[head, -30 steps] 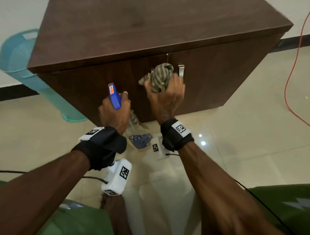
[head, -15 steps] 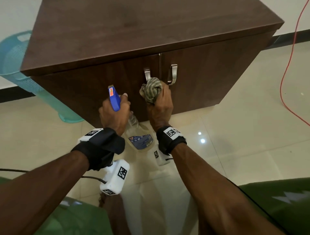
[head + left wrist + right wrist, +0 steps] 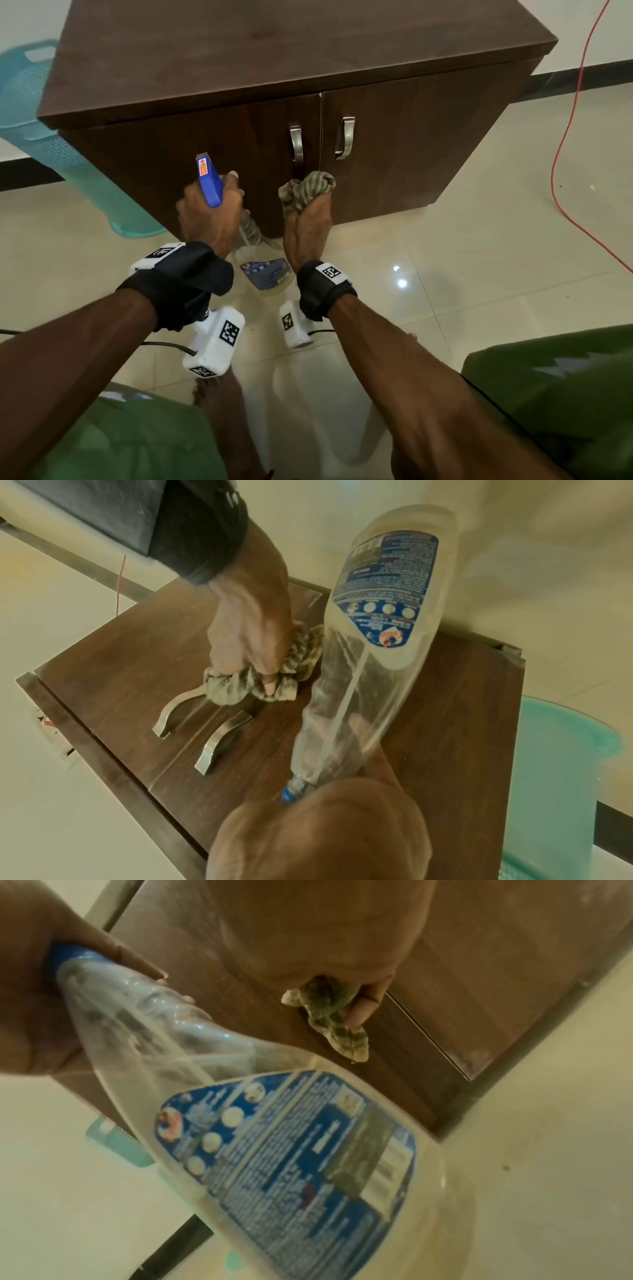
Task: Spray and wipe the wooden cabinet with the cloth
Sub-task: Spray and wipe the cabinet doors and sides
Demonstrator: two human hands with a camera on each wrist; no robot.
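Observation:
A dark wooden cabinet (image 3: 239,51) with two doors and two metal handles (image 3: 296,143) stands in front of me. My right hand (image 3: 308,219) grips a bunched striped cloth (image 3: 306,192) and holds it against the lower door front, below the handles. My left hand (image 3: 209,216) holds a clear spray bottle (image 3: 262,263) with a blue trigger head (image 3: 208,180), nozzle pointed at the left door. In the left wrist view the cloth (image 3: 260,677) lies on the door beside the bottle (image 3: 369,642). The right wrist view shows the cloth (image 3: 339,1020) under my fingers and the bottle (image 3: 274,1123).
A teal plastic basket (image 3: 44,137) stands left of the cabinet. A red cable (image 3: 561,144) runs over the tiled floor on the right. My green-clad knees (image 3: 548,394) sit at the bottom corners, with a bare foot between them.
My right hand has slid the cloth down the door, from over the handles to below them. The left hand and bottle have stayed about where they were.

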